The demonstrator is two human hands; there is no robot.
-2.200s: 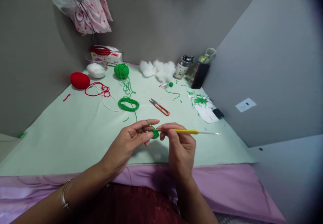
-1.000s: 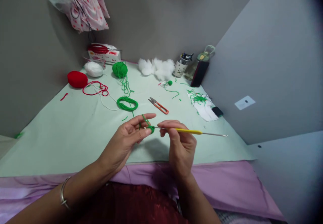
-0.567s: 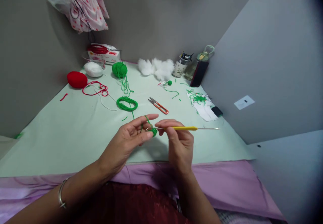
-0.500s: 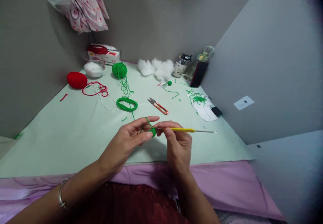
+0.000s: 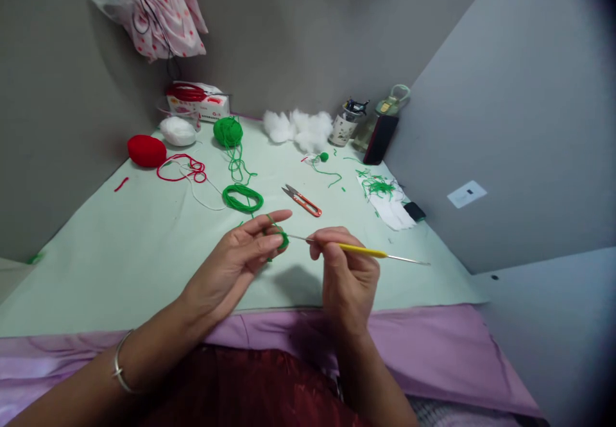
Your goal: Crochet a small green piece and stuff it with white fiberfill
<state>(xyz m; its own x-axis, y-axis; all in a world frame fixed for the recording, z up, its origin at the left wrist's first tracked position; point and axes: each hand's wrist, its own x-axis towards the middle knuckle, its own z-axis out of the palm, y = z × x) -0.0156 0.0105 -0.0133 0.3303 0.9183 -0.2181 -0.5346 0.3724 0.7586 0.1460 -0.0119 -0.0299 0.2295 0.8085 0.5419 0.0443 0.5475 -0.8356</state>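
Note:
My left hand [image 5: 235,263] pinches a small green crochet piece [image 5: 282,240] between thumb and fingers, with green yarn looped over the forefinger. My right hand [image 5: 347,278] grips a yellow-handled crochet hook [image 5: 362,251]; its metal tip reaches into the green piece. Both hands hover above the near part of a pale green table [image 5: 144,247]. The yarn strand runs back to a loose green coil [image 5: 243,198] and on to a green yarn ball [image 5: 228,131].
Orange thread snips [image 5: 303,200] lie just beyond my hands. Farther back are a red yarn ball [image 5: 146,151], a white yarn ball [image 5: 178,131], white stuffing [image 5: 301,130], a box [image 5: 197,106], bottles [image 5: 368,125] and paper with green scraps [image 5: 385,199]. Grey walls enclose the table.
My right hand has drawn the hook back to the right, so more of its metal shaft shows. My left hand with the green piece has shifted slightly left and up.

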